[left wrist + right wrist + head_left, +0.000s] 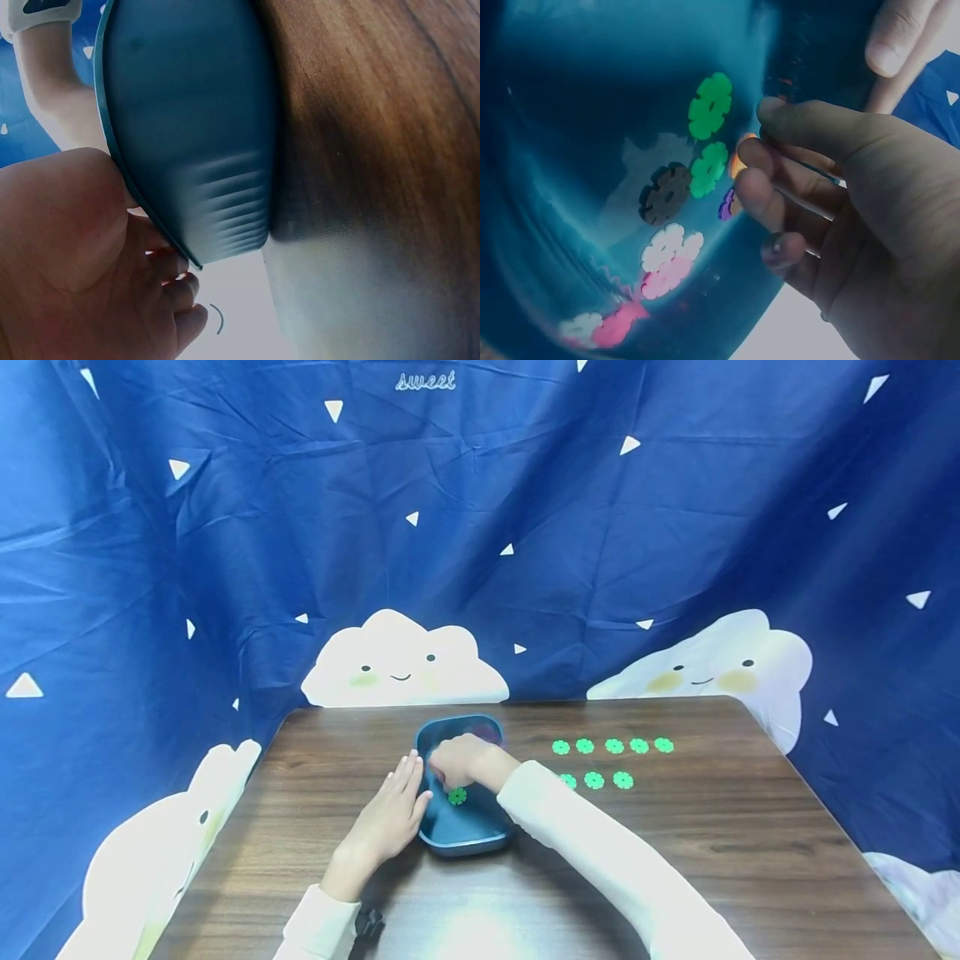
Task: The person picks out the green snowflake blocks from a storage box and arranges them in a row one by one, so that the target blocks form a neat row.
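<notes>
A deep blue plastic bin [463,846] sits on the table. My left hand [386,817] rests against its left rim with straight fingers; its palm [67,232] shows beside the bin's outer wall in the left wrist view. My right hand [467,760] reaches down inside, fingers loosely bent and thumb apart from them. Near those fingertips lie an orange flower-shaped disc [742,152], partly hidden, and a purple one [727,204]. Green discs [710,105], a dark disc [666,195], a white disc [660,246] and a pink disc [666,277] lie around them.
Right of the bin, several green flower discs [615,746] lie in two rows on the brown wooden table [735,810]; the right sleeve [592,843] passes by the nearer row. A blue curtain [525,485] with clouds hangs behind the table.
</notes>
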